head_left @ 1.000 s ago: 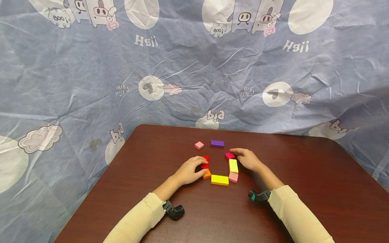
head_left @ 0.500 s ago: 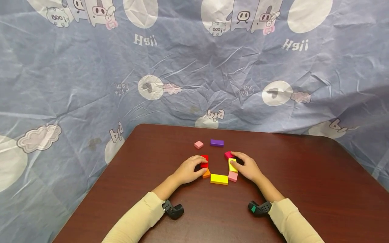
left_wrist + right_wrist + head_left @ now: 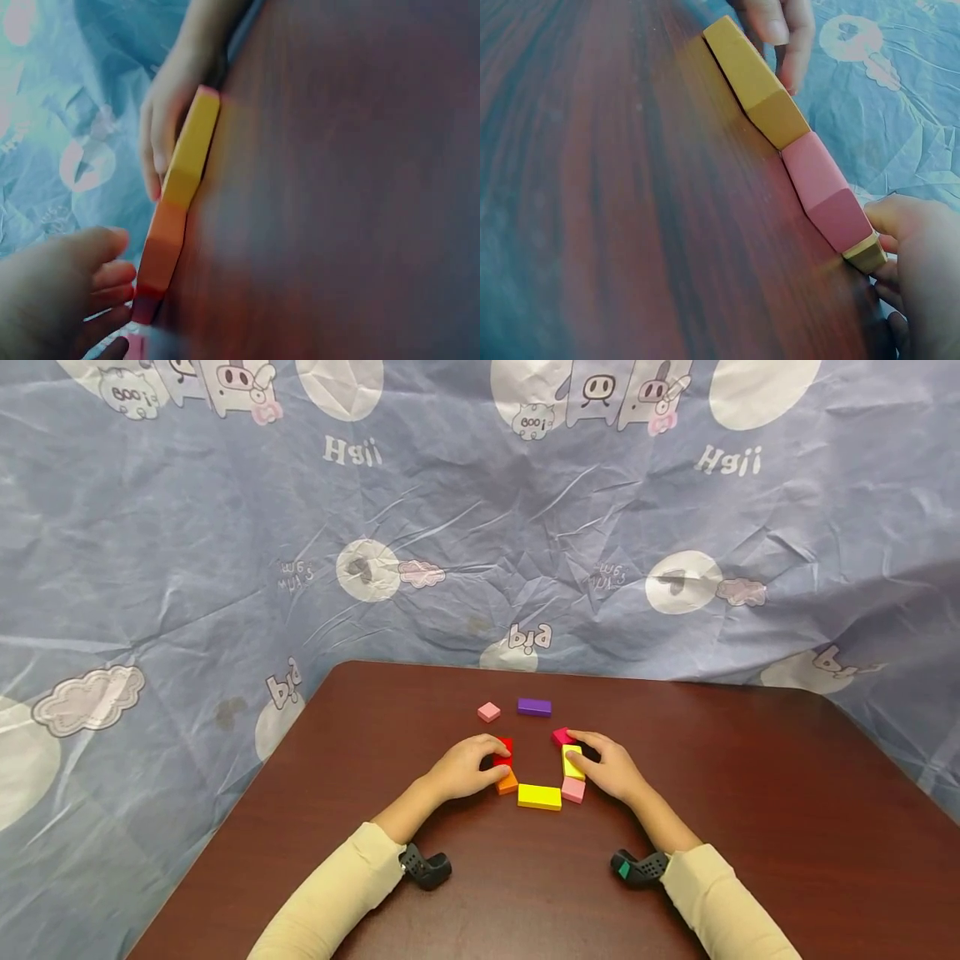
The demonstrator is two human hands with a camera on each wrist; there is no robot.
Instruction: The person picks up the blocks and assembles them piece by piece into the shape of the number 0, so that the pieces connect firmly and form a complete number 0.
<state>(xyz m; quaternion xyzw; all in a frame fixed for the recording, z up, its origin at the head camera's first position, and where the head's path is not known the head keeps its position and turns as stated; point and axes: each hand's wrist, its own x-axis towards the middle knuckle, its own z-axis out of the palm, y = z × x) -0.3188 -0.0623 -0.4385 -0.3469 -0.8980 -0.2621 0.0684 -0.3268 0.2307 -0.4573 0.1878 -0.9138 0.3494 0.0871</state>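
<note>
In the head view my left hand [image 3: 468, 768] lies at the left side of a ring of toy blocks. Its loosely bent fingers rest over the red block [image 3: 503, 760], partly covering it, and its thumb is at the orange block [image 3: 507, 784]. Across from it, my right hand [image 3: 613, 770] has its thumb on the pale yellow block [image 3: 572, 762] and a fingertip at the crimson block [image 3: 562, 737]. A long yellow block [image 3: 539, 797] forms the near side, beside a pink block [image 3: 573, 790]. The right wrist view shows the thumb close by the pale yellow block's end [image 3: 867, 256].
Farther back on the dark brown table [image 3: 705, 760] lie a purple block [image 3: 535, 707] and a small pink block [image 3: 489, 712]. A blue-grey printed cloth [image 3: 450, 510] hangs behind the table. Dark camera mounts [image 3: 426, 867] sit at both wrists.
My right thumb has come in from the right onto the pale yellow block, its index staying by the crimson block. The left hand keeps its place, and the view has tilted slightly.
</note>
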